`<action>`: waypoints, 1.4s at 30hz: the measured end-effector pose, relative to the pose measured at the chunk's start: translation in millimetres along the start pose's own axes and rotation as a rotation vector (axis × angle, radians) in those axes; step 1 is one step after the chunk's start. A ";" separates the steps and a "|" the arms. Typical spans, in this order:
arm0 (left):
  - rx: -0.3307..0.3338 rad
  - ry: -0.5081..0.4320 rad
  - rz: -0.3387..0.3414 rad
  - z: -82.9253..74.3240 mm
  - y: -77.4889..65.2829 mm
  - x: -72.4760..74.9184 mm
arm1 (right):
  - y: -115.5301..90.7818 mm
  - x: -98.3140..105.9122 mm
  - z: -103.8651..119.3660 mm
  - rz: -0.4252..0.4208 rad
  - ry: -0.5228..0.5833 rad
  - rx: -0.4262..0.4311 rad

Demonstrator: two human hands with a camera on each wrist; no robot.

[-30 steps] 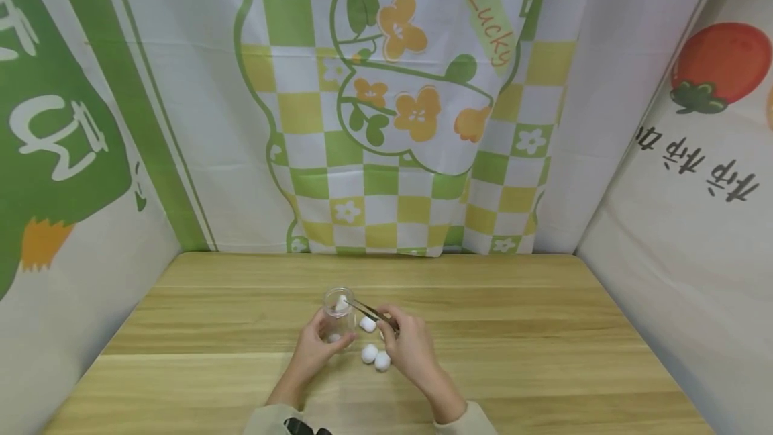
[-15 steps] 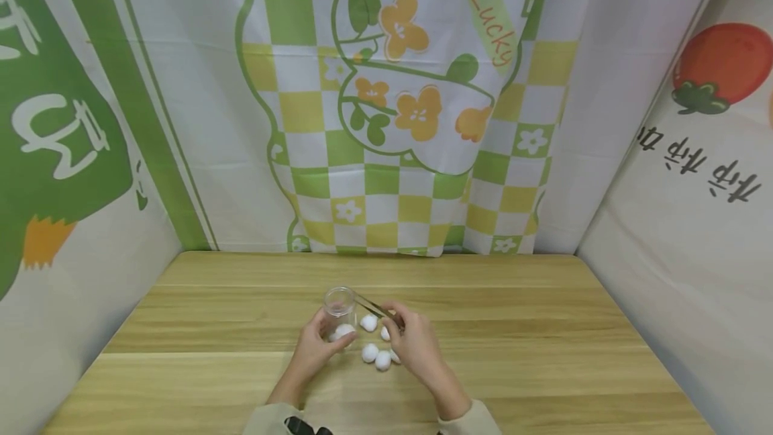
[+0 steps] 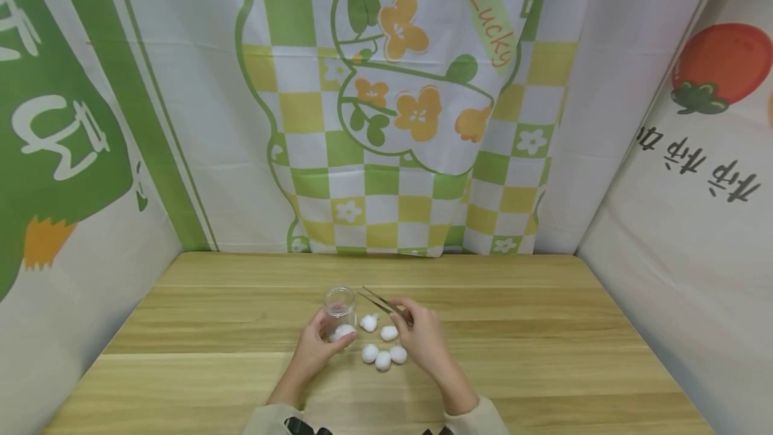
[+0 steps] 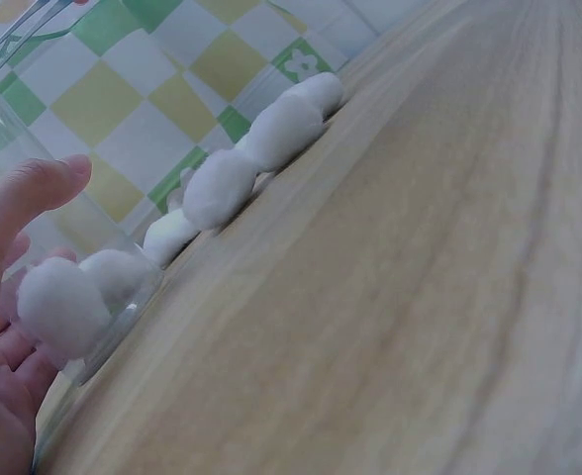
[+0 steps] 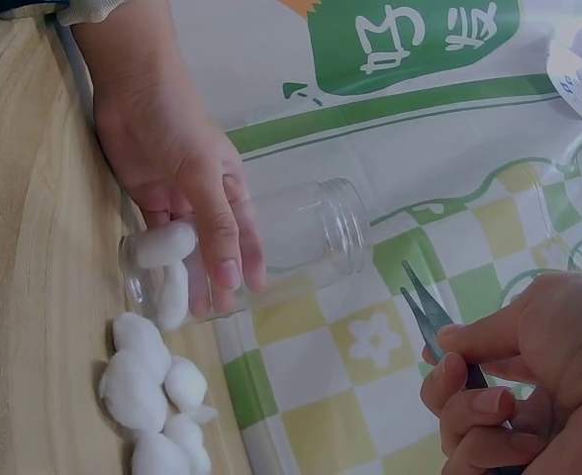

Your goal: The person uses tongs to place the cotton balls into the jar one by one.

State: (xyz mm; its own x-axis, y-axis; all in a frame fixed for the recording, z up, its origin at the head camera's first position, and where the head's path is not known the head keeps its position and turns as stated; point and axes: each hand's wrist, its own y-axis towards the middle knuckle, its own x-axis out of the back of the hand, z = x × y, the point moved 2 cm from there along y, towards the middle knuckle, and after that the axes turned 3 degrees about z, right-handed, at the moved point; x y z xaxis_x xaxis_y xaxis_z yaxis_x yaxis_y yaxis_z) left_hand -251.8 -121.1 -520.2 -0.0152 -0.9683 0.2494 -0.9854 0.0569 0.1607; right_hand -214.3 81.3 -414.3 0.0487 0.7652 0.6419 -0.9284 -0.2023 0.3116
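Observation:
A clear jar (image 3: 341, 309) stands upright on the table, its mouth uncovered. My left hand (image 3: 314, 346) holds it low down, thumb on the near side and fingers round the far side. White cotton balls (image 5: 172, 294) lie at the bottom of the jar. Between thumb and fingers, my right hand (image 3: 426, 340) pinches a pair of dark metal tweezers (image 3: 383, 303). Their tips are apart with nothing between them, just right of the jar's rim. Several loose cotton balls (image 3: 383, 360) lie on the table between the jar and my right hand.
The wooden table (image 3: 531, 327) reaches back to a hanging checked cloth (image 3: 398, 213). Printed cloth walls (image 3: 694, 254) rise on the left and right sides.
A cotton ball in the tweezers at the jar's mouth has dropped to the jar's bottom. The right hand has drawn the tweezers right, clear of the jar. The left hand stays put.

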 end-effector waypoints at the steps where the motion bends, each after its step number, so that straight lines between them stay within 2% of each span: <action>1: 0.002 -0.002 0.001 0.3 -0.1 0.1 | 0.2 0.2 -0.1 0.001 0.001 0.000; 19: 0.004 0.004 0.009 1.5 0.2 0.6 | 3.1 7.7 -14.4 0.038 -0.024 -0.009; 28: -0.017 0.010 0.019 0.0 -0.3 0.9 | 5.8 12.5 -30.9 0.095 -0.079 -0.029; 35: -0.007 0.015 0.020 -0.3 -0.4 0.8 | 7.4 16.0 -39.9 0.147 -0.076 -0.049; 42: -0.002 0.010 0.020 -0.7 -0.6 0.9 | 7.8 16.5 -43.9 0.160 -0.071 -0.045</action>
State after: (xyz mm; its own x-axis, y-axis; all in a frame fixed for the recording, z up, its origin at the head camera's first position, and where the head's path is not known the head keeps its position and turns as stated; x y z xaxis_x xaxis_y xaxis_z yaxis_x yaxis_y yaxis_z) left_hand -251.1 -121.8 -519.5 -0.0332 -0.9645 0.2620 -0.9846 0.0766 0.1571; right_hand -236.9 119.2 -432.1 -0.0769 0.6796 0.7295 -0.9417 -0.2898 0.1707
